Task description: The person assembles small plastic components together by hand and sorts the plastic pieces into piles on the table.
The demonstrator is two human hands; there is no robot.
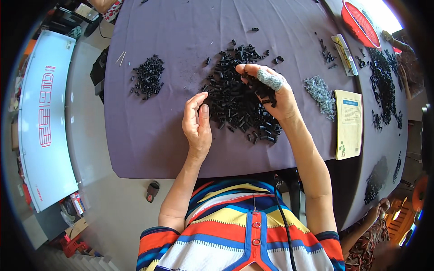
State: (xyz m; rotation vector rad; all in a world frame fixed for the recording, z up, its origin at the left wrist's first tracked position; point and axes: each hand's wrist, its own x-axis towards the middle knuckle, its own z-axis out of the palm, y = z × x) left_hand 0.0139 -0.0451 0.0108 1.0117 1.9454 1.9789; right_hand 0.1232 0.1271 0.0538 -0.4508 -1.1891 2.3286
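Two of our hands work over the big heap of small black plastic parts (237, 101) on the purple cloth tabletop (158, 131). Our right hand (271, 92), one finger bandaged, curls its fingers around several parts above the heap; our left hand (197, 122) hovers loosely open, empty, just left of it.

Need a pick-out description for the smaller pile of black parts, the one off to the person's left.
Start at the purple table and find the large heap of black parts between the hands. The smaller black pile lies apart to its left. Unlike the silvery pile right of the heap, it is black, compact, and no hand is near it.
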